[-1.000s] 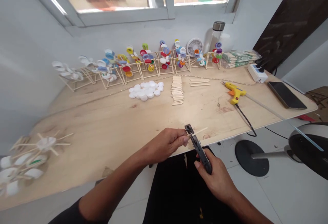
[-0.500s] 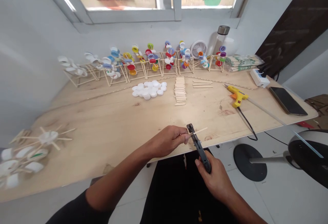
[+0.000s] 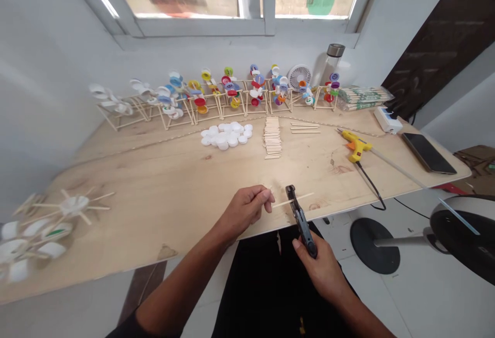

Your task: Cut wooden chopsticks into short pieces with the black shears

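Observation:
My right hand [image 3: 323, 263] is closed around the dark handles of a pair of hand cutters [image 3: 303, 224] above the table's front edge. A thin wooden stick [image 3: 282, 204] crosses the cutters' jaws, one end sticking out to the right. To the left of the jaws, my left hand [image 3: 249, 206] is closed, its fingertips at the stick's left end. The fingers partly hide that end. Beyond my hands lie a stack of short wooden sticks [image 3: 273, 139], a few longer sticks [image 3: 305, 127] and a cluster of white bottle caps [image 3: 228, 135].
Stick frames with colourful cap wheels [image 3: 235, 95] line the wall. Cap-and-stick wheels [image 3: 75, 206] lie at the left. A yellow glue gun [image 3: 356, 145], a phone [image 3: 428, 153] and a power adapter [image 3: 388, 120] are at the right. A black stand base [image 3: 373, 245] stands on the floor.
My left hand has shifted left, away from the cutters' jaws, so more of the stick shows between them. My right hand and the cutters have barely moved.

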The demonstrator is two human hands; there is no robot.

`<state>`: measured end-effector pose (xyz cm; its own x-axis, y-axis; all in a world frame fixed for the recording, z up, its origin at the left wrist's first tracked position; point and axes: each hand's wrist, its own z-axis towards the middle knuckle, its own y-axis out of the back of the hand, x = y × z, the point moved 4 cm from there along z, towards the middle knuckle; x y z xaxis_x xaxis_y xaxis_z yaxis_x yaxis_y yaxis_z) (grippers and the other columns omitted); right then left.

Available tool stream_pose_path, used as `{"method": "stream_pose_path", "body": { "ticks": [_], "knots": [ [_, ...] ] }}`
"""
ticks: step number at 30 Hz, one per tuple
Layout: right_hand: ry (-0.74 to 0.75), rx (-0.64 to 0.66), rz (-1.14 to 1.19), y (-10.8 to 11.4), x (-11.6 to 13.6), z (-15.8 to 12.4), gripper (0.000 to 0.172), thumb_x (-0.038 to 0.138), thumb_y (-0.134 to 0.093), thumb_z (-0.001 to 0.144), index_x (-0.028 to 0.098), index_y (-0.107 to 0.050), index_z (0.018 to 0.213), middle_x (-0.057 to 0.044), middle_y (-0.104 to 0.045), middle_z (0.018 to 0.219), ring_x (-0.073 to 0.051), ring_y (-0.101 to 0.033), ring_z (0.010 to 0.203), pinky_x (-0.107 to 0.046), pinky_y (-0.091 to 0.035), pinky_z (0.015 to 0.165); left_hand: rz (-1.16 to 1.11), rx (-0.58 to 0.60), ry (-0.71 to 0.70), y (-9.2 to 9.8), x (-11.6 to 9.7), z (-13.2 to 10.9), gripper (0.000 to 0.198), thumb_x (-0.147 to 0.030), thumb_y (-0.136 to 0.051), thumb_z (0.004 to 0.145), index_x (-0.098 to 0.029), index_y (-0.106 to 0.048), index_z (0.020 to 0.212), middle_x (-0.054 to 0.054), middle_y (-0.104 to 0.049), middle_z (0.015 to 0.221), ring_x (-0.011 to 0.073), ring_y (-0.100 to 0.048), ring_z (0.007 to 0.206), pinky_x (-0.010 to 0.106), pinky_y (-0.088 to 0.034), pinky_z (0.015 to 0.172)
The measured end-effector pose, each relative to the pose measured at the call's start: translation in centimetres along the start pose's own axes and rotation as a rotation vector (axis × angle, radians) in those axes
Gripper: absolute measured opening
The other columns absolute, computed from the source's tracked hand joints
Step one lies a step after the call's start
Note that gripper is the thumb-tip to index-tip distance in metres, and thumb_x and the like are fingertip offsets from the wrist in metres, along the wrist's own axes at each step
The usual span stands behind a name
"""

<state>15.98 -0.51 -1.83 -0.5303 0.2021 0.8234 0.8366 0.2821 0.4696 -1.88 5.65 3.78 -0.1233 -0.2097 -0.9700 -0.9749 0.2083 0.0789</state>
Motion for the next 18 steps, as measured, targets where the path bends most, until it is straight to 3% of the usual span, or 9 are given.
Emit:
{"method": "stream_pose_path", "body": {
  "ticks": [4, 8, 11, 18],
  "knots": [
    [0.010, -0.020, 0.005, 0.1, 0.1, -0.2, 0.022, 0.038, -0.048, 0.079, 0.019, -0.047, 0.067, 0.001, -0.051, 0.060, -0.015, -0.047, 0.057, -0.024, -0.037, 0.057, -0.183, 0.098, 0.071, -1.1, 0.5, -0.7, 0.024, -0.038, -0.049, 0.081, -0.015, -0.052, 0.074, -0.002, -0.055, 0.064, 0.0029, -0.029, 0.038, 0.019, -0.018, 0.039],
    [0.003, 0.004, 0.006, -0.1, 0.3, -0.4, 0.022, 0.037, -0.047, 0.079, 0.020, -0.045, 0.066, 0.002, -0.049, 0.059, -0.014, -0.045, 0.056, -0.024, -0.037, 0.056, -0.131, 0.136, 0.042, -2.0, 0.6, -0.8, 0.021, -0.037, -0.053, 0.079, -0.017, -0.051, 0.076, -0.007, -0.046, 0.056, 0.0040, -0.029, 0.041, 0.019, -0.021, 0.041],
    [0.004, 0.008, 0.009, -0.3, 0.4, -0.5, 0.021, 0.036, -0.047, 0.080, 0.020, -0.045, 0.067, 0.003, -0.048, 0.059, -0.013, -0.045, 0.055, -0.023, -0.037, 0.056, 0.123, 0.038, -0.110, -2.2, 0.2, -0.9, 0.017, -0.033, -0.051, 0.081, -0.017, -0.053, 0.075, -0.006, -0.043, 0.054, 0.0074, -0.038, 0.048, 0.020, -0.029, 0.048],
    [0.028, 0.005, -0.018, -0.4, 0.8, -0.3, 0.019, 0.034, -0.046, 0.081, 0.020, -0.046, 0.068, 0.002, -0.051, 0.061, -0.014, -0.048, 0.058, -0.023, -0.037, 0.058, 0.842, -0.168, -0.439, -2.8, -0.3, -1.6, 0.024, -0.027, -0.036, 0.089, -0.018, -0.058, 0.087, 0.001, -0.062, 0.069, 0.0129, -0.055, 0.058, 0.023, -0.038, 0.055]
  ]
}}
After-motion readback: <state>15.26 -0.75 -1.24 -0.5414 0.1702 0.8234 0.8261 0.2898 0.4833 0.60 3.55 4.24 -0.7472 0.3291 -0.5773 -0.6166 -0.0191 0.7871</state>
